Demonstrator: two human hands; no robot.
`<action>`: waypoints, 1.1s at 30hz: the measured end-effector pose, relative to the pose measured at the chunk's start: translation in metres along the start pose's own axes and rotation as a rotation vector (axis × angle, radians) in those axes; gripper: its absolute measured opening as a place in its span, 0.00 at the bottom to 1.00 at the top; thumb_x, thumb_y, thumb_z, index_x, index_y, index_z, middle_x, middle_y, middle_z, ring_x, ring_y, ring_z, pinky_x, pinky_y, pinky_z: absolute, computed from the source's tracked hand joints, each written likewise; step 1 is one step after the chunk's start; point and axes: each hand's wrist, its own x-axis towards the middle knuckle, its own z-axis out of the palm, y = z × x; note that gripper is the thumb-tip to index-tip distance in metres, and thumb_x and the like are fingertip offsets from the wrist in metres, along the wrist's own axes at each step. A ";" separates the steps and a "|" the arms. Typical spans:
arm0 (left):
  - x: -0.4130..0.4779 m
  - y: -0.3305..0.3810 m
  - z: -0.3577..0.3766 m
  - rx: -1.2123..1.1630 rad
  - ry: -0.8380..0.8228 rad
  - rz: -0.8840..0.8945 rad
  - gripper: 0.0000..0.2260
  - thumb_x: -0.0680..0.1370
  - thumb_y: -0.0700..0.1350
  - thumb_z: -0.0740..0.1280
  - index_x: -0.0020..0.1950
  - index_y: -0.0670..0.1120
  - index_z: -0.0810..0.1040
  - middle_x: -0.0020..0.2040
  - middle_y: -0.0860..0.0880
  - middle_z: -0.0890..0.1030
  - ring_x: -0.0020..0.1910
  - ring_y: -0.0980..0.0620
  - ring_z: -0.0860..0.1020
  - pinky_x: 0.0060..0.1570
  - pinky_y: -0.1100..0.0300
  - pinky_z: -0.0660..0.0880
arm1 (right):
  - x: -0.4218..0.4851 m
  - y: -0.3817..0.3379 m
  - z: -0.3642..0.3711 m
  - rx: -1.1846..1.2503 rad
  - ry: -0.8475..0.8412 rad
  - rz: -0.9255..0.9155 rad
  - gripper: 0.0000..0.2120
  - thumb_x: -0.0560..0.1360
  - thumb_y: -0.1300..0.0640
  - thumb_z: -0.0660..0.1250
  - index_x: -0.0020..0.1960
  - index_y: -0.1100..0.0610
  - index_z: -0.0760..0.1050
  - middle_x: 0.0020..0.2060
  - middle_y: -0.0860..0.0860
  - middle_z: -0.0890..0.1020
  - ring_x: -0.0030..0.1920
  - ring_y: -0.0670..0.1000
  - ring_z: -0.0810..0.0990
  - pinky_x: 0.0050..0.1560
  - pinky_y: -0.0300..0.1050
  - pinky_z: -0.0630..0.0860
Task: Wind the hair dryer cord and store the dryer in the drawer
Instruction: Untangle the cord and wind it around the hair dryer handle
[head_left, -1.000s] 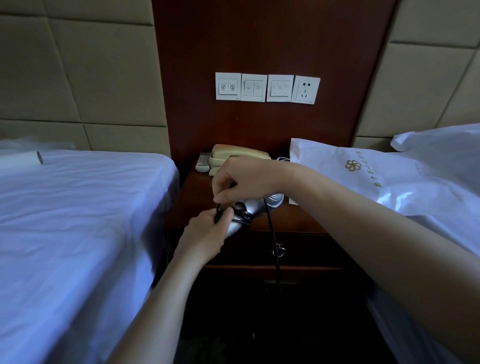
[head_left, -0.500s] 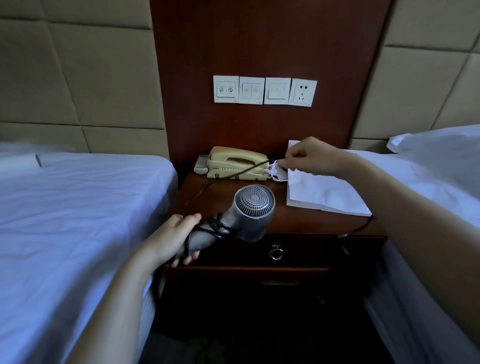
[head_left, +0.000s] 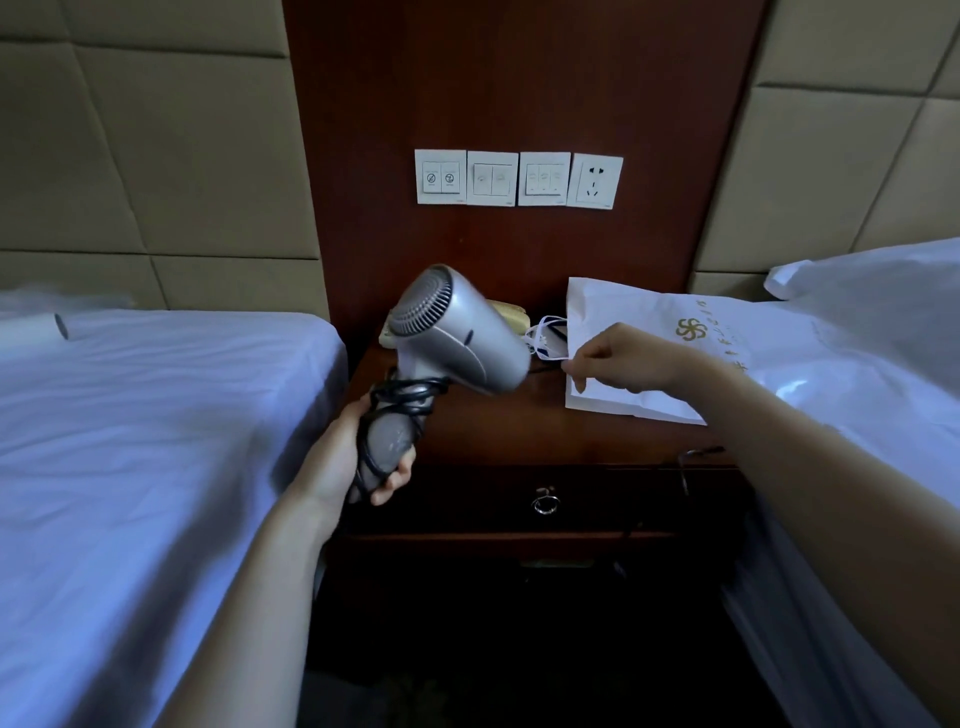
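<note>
Between the two beds stands the bench (head_left: 519, 431), its drawer (head_left: 545, 501) closed. Over its left edge my left hand (head_left: 353, 457) holds the hair dryer (head_left: 457, 338) by the handle, raised higher than half a second ago. The cord (head_left: 402, 400) is partly wound around the handle. My right hand (head_left: 618, 358) now pinches something, maybe the cord, near the back right corner. I judge more winding remains before opening the drawer.

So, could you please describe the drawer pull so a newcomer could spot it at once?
Find the dark wooden nightstand between the two white beds. On its closed drawer front hangs a small metal ring pull, the only shiny thing on that dark panel.
</note>
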 end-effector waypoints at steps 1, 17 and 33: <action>0.002 0.000 0.000 -0.022 0.024 -0.016 0.24 0.81 0.54 0.46 0.40 0.38 0.71 0.21 0.46 0.72 0.16 0.53 0.67 0.16 0.71 0.58 | -0.003 -0.002 0.001 -0.036 -0.031 -0.020 0.18 0.76 0.48 0.65 0.31 0.55 0.79 0.17 0.44 0.63 0.20 0.44 0.59 0.21 0.31 0.58; 0.022 -0.013 -0.007 0.116 0.564 0.085 0.21 0.81 0.54 0.52 0.41 0.43 0.76 0.21 0.45 0.77 0.14 0.54 0.71 0.15 0.69 0.63 | -0.051 -0.086 0.027 -0.057 -0.115 -0.451 0.12 0.76 0.55 0.67 0.35 0.55 0.80 0.21 0.43 0.72 0.25 0.43 0.66 0.28 0.32 0.60; 0.005 -0.020 0.024 0.872 0.104 0.255 0.31 0.65 0.74 0.49 0.40 0.51 0.78 0.31 0.45 0.81 0.30 0.47 0.81 0.33 0.56 0.80 | -0.003 -0.122 0.046 -0.266 0.109 -0.479 0.16 0.76 0.52 0.67 0.35 0.62 0.79 0.27 0.45 0.74 0.29 0.40 0.73 0.32 0.33 0.65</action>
